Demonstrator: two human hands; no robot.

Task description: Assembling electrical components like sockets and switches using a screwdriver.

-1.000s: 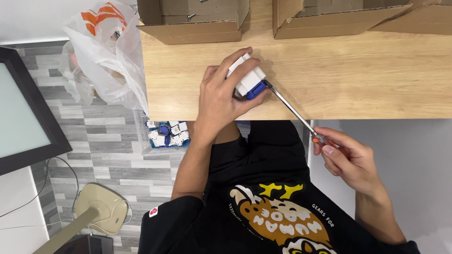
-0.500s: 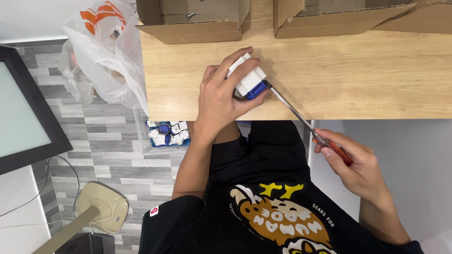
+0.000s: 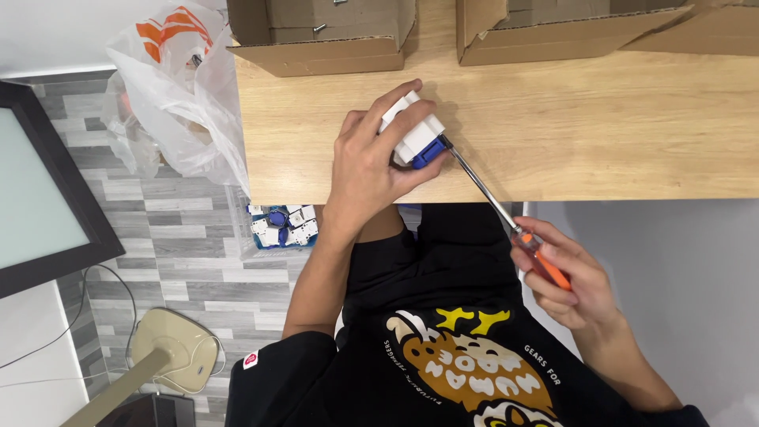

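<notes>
My left hand (image 3: 369, 170) grips a small white and blue plastic part (image 3: 414, 134) and presses it onto the wooden table (image 3: 601, 142) near its front edge. My right hand (image 3: 571, 277) is off the table, below its edge, closed around the orange handle of a long screwdriver (image 3: 506, 217). The metal shaft runs up and left, and its tip meets the blue end of the part.
Two open cardboard boxes (image 3: 324, 35) (image 3: 569, 28) stand at the back of the table. A white plastic bag (image 3: 170, 95) hangs off the left edge. A clear bin of several white and blue parts (image 3: 281, 225) lies on the floor. A dark framed panel (image 3: 39, 190) is at left.
My right hand has shifted its fingers along the screwdriver handle, showing more orange. The left hand and the part have stayed put.
</notes>
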